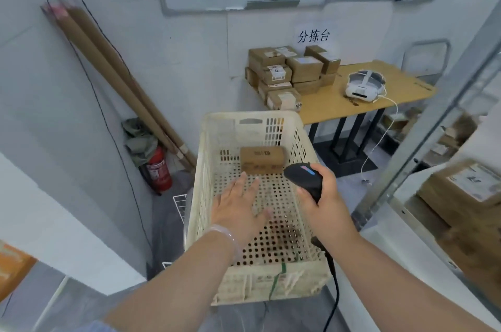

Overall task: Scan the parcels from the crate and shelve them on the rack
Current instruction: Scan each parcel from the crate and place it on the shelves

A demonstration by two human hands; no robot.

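Left hand (pixel 238 205) spread flat above crate (pixel 202 158), right hand (pixel 326 197) gripping scanner (pixel 305 179).

Parcel sorting room: stacked cartons (pixel 287 74) beneath a sorting-table sign (pixel 313 35).

Left hand (pixel 238 203) spread flat over crate (pixel 199 188) holding one parcel (pixel 262 159); right hand (pixel 324 190) grips scanner (pixel 305 177).

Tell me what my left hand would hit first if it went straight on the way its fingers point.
Most likely the brown parcel lying at the far end of the crate. The left hand is open, fingers aimed toward it, nothing between; its height above the crate floor is unclear.
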